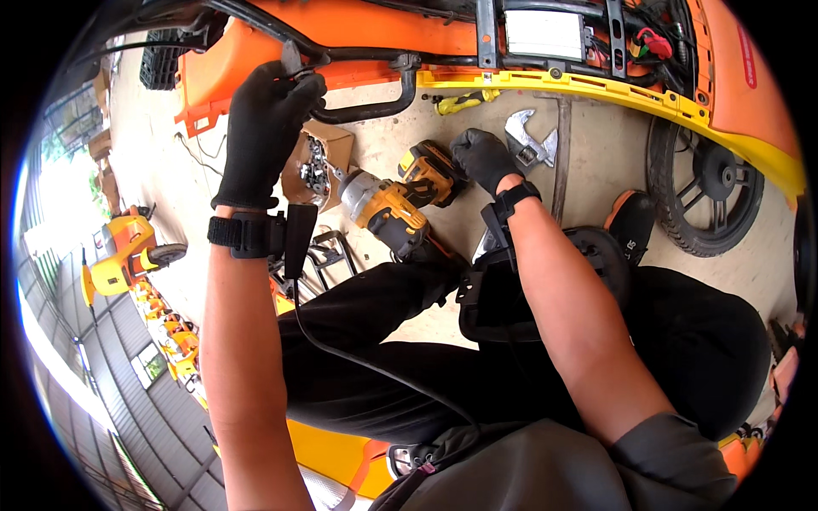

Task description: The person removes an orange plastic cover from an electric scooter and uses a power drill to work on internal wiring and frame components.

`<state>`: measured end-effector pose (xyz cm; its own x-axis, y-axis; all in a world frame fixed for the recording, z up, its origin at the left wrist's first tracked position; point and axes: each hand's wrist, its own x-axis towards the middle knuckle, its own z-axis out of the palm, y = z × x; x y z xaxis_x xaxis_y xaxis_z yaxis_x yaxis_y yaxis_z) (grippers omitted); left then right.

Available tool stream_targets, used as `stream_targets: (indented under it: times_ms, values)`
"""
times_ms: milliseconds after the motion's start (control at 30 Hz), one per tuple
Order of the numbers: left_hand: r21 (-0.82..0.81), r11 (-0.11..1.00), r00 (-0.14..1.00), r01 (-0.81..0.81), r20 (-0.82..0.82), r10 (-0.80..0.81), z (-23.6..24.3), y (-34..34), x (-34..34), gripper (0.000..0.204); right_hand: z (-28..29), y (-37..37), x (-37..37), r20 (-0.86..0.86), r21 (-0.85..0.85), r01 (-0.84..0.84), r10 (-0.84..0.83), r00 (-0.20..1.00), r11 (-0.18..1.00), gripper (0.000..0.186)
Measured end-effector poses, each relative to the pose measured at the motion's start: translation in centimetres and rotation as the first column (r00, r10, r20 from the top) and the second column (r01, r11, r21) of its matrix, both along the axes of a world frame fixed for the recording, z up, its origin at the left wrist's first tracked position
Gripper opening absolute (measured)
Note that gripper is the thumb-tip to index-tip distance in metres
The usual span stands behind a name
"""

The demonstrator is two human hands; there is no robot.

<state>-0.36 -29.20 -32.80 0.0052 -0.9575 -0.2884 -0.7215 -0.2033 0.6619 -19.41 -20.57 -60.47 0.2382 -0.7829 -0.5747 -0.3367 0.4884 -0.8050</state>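
My left hand, in a black glove, is raised and closed around a black metal bar on the underside of an orange and yellow ride-on vehicle. My right hand, also gloved in black, reaches down toward the floor and touches the battery end of a yellow and black cordless impact driver, which lies across my black-trousered knee. Whether its fingers grip the driver is unclear. Both wrists wear black straps.
A chrome adjustable wrench and a long-handled tool lie on the concrete floor. A cardboard box of bolts sits left of the driver. A loose black wheel leans at right. More yellow-orange vehicles stand far left.
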Motion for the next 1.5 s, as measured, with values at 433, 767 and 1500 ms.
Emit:
stream_targets:
  times_ms: [433, 767, 1500]
  values:
    - [-0.072, 0.997, 0.998, 0.01, -0.066, -0.015, -1.1, 0.6, 0.8, 0.026, 5.7, -0.1, 1.7, -0.008, -0.297, -0.317, 0.329, 0.944, 0.901, 0.032]
    - [-0.176, 0.977, 0.991, 0.123, 0.08, -0.11, -1.7, 0.4, 2.1, 0.035, 7.8, 0.9, 1.1, -0.202, -0.596, -0.501, 0.487, 0.85, 0.628, 0.063]
    - [0.069, 0.997, 0.872, -0.03, -0.487, 0.06, -3.4, 7.4, 12.5, 0.036, 3.4, 5.2, 3.8, 0.526, -0.088, -0.269, 0.274, 0.805, 0.959, 0.051]
